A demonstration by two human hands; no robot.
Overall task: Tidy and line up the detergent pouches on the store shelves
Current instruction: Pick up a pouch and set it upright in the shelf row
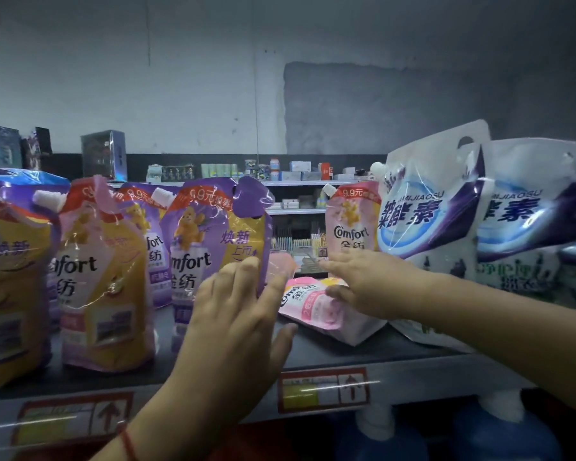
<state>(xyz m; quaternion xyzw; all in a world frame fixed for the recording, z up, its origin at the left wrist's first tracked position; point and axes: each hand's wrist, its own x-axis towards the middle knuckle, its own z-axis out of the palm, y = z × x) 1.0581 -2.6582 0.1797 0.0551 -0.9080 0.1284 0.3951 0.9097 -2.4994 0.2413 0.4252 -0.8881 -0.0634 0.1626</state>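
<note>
Purple and gold Comfort pouches stand in a row on the dark shelf (330,352). My left hand (236,314) is spread flat against the front of the rightmost purple pouch (210,234), holding nothing. A pink Comfort pouch (316,302) lies tipped over on the shelf in the gap. My right hand (363,282) reaches over it, thumb on its right part and fingers stretched out above; a firm grasp is not evident. Another pink Comfort pouch (351,221) stands upright behind. Large white and purple detergent bags (429,207) lean at the right.
Price labels (323,389) with red frames hang on the shelf's front edge. Blue bottles (499,434) stand on the lower shelf. Another aisle's shelves (296,184) with small goods show through the gap behind. Boxes (103,154) sit at the far left back.
</note>
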